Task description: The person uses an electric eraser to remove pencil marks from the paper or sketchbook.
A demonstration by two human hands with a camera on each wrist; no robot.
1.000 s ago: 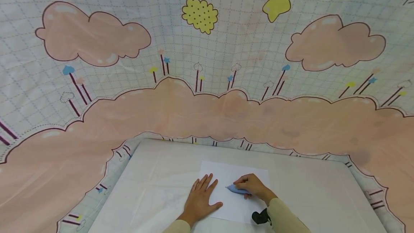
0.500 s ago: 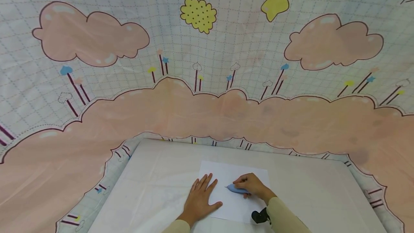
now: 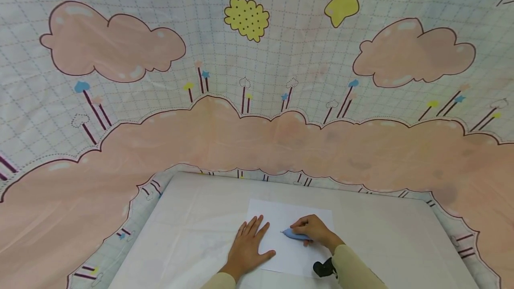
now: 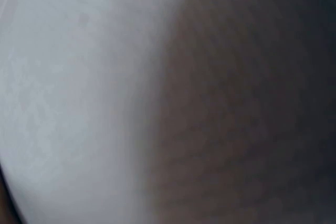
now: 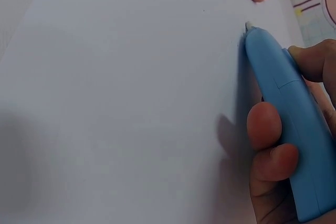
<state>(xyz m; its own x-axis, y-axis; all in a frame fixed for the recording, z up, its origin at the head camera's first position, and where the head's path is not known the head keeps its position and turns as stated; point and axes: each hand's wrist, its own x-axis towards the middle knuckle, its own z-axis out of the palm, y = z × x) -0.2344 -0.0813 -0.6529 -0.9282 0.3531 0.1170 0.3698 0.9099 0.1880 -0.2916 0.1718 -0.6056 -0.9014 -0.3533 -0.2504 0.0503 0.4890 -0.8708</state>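
A sheet of white paper (image 3: 287,260) lies on the white-covered table. My left hand (image 3: 250,246) rests flat on its left part, fingers spread. In the left wrist view, blurred skin fills the right side, so the fingers cannot be made out there. My right hand (image 3: 317,231) grips a blue electric eraser (image 5: 289,103) over the middle of the sheet. Its small whitish tip points toward my left hand, at or just above the paper. One finger presses a button on the body, while other fingertips curl round the near side. A tiny dark speck shows on the paper.
The white table (image 3: 192,217) extends to both sides of the sheet. A black rounded object (image 3: 322,269) sits at my right wrist, over the paper's lower edge. Behind the table hangs a cloth (image 3: 257,142) printed with clouds and stars.
The electric eraser's tip has shifted very slightly to the right with my right hand. My left hand stays in place on the paper.
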